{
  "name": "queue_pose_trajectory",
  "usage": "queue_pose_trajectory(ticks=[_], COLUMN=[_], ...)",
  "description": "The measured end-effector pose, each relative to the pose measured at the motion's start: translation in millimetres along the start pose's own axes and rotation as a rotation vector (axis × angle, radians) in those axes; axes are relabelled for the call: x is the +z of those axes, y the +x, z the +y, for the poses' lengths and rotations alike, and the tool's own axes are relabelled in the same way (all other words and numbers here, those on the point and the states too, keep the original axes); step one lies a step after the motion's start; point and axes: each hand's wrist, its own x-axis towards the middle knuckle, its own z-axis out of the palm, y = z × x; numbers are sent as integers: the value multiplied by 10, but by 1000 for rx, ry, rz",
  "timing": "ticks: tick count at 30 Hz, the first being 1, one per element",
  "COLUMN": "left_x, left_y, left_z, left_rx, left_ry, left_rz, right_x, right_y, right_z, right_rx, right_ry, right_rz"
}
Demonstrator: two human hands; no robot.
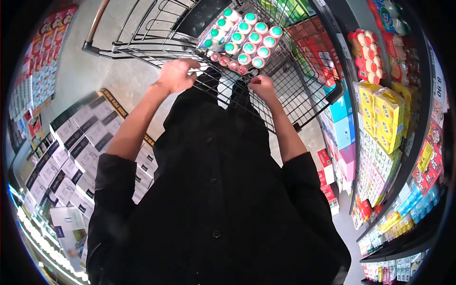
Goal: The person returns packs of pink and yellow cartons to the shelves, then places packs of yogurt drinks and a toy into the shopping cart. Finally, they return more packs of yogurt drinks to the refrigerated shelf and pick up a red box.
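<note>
We grip the shopping cart [285, 95] rim, our left hand [176, 75] and right hand [261, 86] both curled shut on its wire. The bottle packs [244, 39] lie inside; a sharp shove could tumble them.

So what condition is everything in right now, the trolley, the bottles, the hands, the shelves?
Shopping cart: upright, partly loaded.
Bottle packs: lying in the cart basket, green caps on, wrapped.
Left hand: curled over the cart's wire edge.
Right hand: closed in a fist at the cart's wire.
Shelves: stocked with packaged goods.
Boxes: stacked, closed.
</note>
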Motion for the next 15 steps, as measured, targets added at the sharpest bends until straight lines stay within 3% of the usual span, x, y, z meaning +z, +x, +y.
queue_pose_trajectory(ticks=[2,3,4,6,8,10,12,13,15], left_x=[-131,-210,-268,-330,-292,-209,-187,-196,-238], left_y=[16,39,81,146,185,200,174,161,167], left_z=[-186,-293,-423,-633,-700,-657,-663,-648,-627], left_rx=[58,47,12,-47,-105,26,30,10,12], left_ry=[60,64,30,54,155,64,-15,-34,-38], left_rz=[158,201,212,189,134,260,392,362,344], right_x=[125,160,220,391,507,617,849,981,1150], right_y=[-104,-113,-96,30,186,314,534,647,814], right_z=[-194,-294,-320,-317,-393,-478,-448,-375,-217], right_rx=[75,188,299,313,545,685,937,1008,978], right_ry=[-65,53,171,185,649,790,1094,1111,1123], right_rz=[-21,-67,-112,-54,7,21,261,331,394])
